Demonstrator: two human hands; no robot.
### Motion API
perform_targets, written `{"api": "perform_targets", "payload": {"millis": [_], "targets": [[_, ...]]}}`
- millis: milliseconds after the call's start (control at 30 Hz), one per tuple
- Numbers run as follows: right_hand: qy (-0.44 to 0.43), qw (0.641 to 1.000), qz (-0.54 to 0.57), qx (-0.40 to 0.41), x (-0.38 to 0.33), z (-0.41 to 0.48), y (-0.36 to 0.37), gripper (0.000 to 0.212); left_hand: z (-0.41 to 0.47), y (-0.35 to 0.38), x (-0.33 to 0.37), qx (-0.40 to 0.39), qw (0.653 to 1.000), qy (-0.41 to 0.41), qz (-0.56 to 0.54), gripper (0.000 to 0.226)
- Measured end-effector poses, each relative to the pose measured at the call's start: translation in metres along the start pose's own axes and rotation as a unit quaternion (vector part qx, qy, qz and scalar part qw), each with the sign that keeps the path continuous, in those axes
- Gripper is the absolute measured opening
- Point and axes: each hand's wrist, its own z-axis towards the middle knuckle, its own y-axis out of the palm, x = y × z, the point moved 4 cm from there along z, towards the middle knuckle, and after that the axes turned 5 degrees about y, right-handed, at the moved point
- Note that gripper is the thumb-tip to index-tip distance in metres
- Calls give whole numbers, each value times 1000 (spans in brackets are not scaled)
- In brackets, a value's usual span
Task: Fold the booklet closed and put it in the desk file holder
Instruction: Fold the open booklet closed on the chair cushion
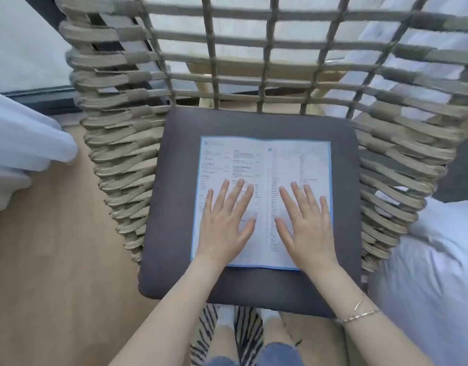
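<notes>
While the booklet (264,165) is lying open and flat on the dark grey seat cushion (174,207) of a woven wicker chair (122,143), both hands are resting on its pages. It is sitting near the middle of the cushion, a little closer to the back edge than to the front edge, and the cushion is showing as a dark border on all four sides of it. Its centre fold is running from the back edge toward the front edge, so one page is lying on each side.

The left hand (226,220) is lying palm down on the left page, with the fingers spread wide and pointing toward the chair back. It is holding nothing; it is only pressing on the paper. The right hand (305,223) is lying the same way on the right page, flat and wide, also holding nothing. The two thumbs are pointing toward the centre fold and are staying apart, one on each side of it. Both wrists are crossing the front edge of the booklet. A thin bracelet (356,313) is sitting on the right forearm.

The pages are carrying small printed text with a light blue border; the words are too blurred to read. White bedding (433,273) is lying beside the right side of the chair, and a wooden floor (56,247) is showing at the left side.
</notes>
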Motion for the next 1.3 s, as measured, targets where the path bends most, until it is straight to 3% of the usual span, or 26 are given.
{"api": "perform_targets", "payload": {"millis": [133,367,700,867,1167,1300], "targets": [[-5,999,-40,-26,15,2,49,58,5,42,-17,-12,999,10,39,61],[-17,998,-52,20,32,1,86,58,3,80,-32,-2,997,34,76,60],[-2,998,-60,-10,29,0,79,59,3,74,-28,-32,996,21,76,60],[7,999,-35,-19,22,0,54,58,5,45,-20,-56,998,10,26,58],[120,992,-37,18,67,-18,24,62,-19,14,-59,25,982,-182,-38,71],[171,985,-19,-12,81,-25,31,69,-25,19,-63,23,981,-190,-44,79]]}}
